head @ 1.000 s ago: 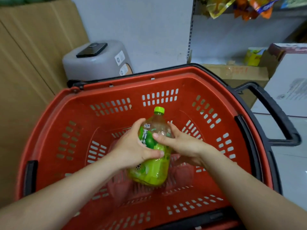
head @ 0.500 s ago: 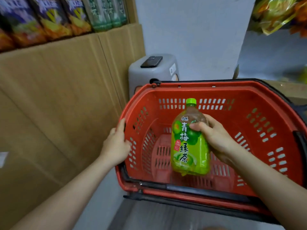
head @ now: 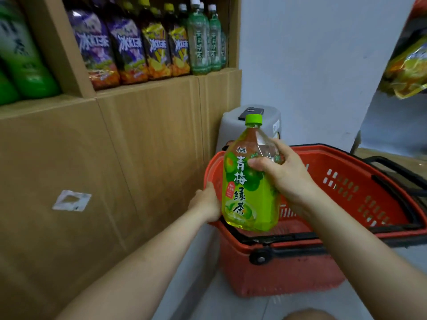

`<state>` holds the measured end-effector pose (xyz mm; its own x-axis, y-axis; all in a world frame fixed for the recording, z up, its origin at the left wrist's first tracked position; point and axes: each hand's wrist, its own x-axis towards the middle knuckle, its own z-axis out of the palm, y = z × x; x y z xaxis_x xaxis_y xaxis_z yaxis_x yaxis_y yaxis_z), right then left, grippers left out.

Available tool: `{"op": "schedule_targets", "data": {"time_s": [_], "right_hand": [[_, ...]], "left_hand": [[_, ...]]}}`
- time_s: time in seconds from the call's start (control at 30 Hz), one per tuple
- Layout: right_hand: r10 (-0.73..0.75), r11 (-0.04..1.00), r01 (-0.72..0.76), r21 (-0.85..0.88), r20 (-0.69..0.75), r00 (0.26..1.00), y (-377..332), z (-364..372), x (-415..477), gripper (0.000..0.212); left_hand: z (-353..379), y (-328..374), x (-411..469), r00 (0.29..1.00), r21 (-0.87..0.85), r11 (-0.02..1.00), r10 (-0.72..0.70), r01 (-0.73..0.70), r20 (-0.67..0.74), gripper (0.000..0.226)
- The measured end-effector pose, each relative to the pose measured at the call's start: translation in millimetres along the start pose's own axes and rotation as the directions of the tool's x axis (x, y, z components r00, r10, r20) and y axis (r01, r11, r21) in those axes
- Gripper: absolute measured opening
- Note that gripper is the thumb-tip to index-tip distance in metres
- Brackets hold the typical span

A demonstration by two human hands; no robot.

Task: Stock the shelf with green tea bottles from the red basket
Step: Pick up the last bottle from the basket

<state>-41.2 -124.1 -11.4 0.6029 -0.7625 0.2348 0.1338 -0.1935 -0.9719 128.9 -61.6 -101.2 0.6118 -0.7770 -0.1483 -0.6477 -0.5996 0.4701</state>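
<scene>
Nearest to us, two bare forearms reach forward over a pale floor (head: 231,301). Our right hand (head: 284,174) is wrapped around the upper body of a green tea bottle (head: 250,181), thumb across the front of the label and fingers behind the clear shoulder, holding it upright and lifted clear above the near rim of the red basket (head: 335,269) (its label faces us, printed in white characters over green plums, with a bright green cap (head: 253,119) on top). Our left hand (head: 205,205) sits just left of and below the bottle, closed over the basket's left rim, partly hidden behind the bottle. Beneath both hands the basket rests on the floor, and the part of its perforated inside that we can see holds no bottles; black handles lie along its near and right edges. Left of the left hand stands the wooden shelf unit (head: 138,146), its lower front a plain panel with a torn white sticker (head: 71,200). Beyond the right hand, behind the bottle's cap, a grey bin (head: 233,128) with a dark phone (head: 250,112) lying on its lid sits against the wall. Farther up and to the left, the shelf carries a row of purple- and yellow-labelled tea bottles (head: 129,49), slim green bottles (head: 205,42) beside them, and large green bottles (head: 20,56) at the far left.
</scene>
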Motion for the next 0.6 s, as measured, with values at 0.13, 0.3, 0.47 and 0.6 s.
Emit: {"op": "schedule_targets", "data": {"time_s": [0.13,0.3,0.47,0.6], "right_hand": [[-0.02,0.995,0.019,0.095,0.015,1.0,-19.9,29.7,1.1,0.061],[-0.053,0.96,0.017,0.279,0.122,0.991,-53.7,74.9,6.1,0.069],[-0.165,0.904,0.055,0.425,0.227,0.96,-92.1,143.8,5.2,0.07],[-0.287,0.885,0.12,0.451,0.323,0.902,-132.5,205.7,3.5,0.065]], "left_hand": [[-25.6,-23.4,-24.4,0.969,-0.051,0.97,0.241,-0.238,0.061,0.039],[-108.2,-44.1,-90.3,0.97,-0.874,0.42,0.094,-0.244,-0.226,0.023],[-176.7,-53.9,-146.1,0.868,-0.735,0.464,0.311,-0.494,-0.387,0.088],[-222.5,-78.2,-169.2,0.744,-0.575,0.529,0.177,-0.624,-0.644,0.106]]}}
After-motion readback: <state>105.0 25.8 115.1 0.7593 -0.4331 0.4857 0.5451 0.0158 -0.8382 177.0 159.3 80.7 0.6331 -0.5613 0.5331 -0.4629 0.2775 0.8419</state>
